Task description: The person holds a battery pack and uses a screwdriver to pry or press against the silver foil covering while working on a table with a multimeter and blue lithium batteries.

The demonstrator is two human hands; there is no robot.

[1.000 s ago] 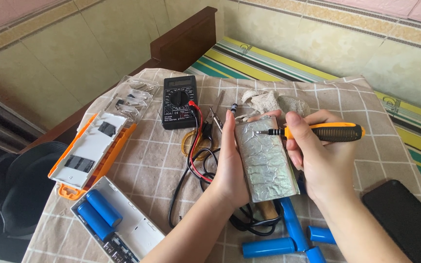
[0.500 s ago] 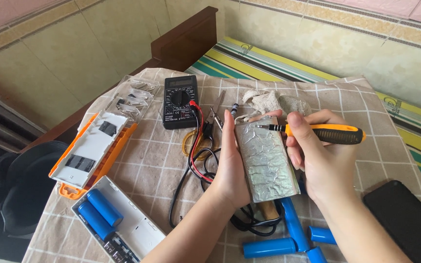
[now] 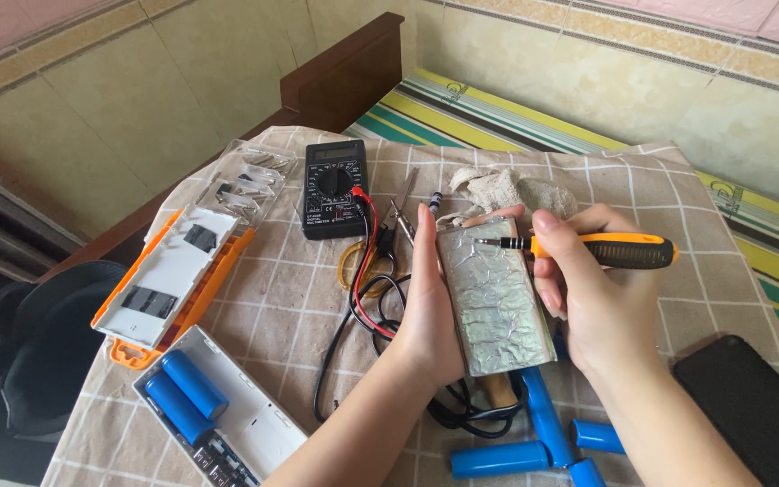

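Note:
My left hand [image 3: 427, 302] grips a flat silver foil-wrapped pack [image 3: 495, 296], held upright above the checked cloth [image 3: 281, 298]. My right hand [image 3: 592, 289] supports the pack's right side and holds an orange-and-black screwdriver [image 3: 608, 249]. The screwdriver lies level, its metal tip touching the pack's top edge. Red and black probe leads [image 3: 367, 289] run under my left hand from a black multimeter [image 3: 334, 188].
An orange-and-white case lid [image 3: 178, 275] and a white tray with two blue cylindrical cells [image 3: 187, 392] lie at the left. Loose blue cells [image 3: 534, 433] lie below the pack. A black phone [image 3: 755, 406] sits at the right. Scissors [image 3: 396, 221], crumpled tissue [image 3: 507, 191] and clear plastic bags [image 3: 245, 180] lie behind.
The pack and both hands have shifted slightly; the screwdriver tip stays at the pack's top edge.

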